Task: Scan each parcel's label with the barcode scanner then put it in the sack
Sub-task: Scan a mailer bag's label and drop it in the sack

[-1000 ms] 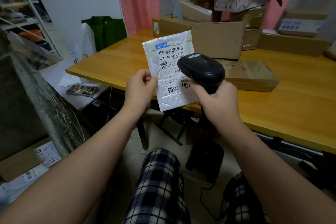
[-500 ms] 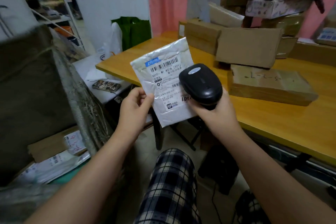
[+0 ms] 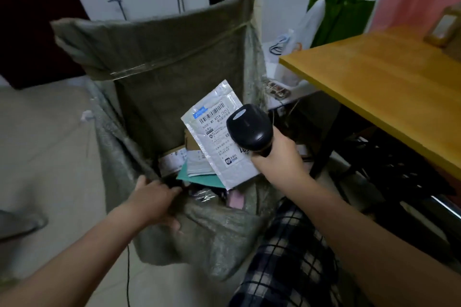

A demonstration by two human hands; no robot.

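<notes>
— What is the sack [image 3: 174,77] made of?
— Coarse woven stuff, grey-green and matt, with loose fibres at its right edge.
— The parcel [image 3: 215,139]?
— Glossy white plastic, crinkled, with a matt paper label [image 3: 212,119].
— The scanner [image 3: 248,129]?
— Smooth black plastic with a faint sheen.
— The table [image 3: 389,77]?
— Smooth yellowish wood, a satin finish. The trousers [image 3: 287,257] are checked cloth, and the floor [image 3: 50,152] is smooth and pale.

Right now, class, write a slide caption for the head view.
Left hand grips the sack by its rim, right hand grips the scanner, white parcel over the opening.
</notes>
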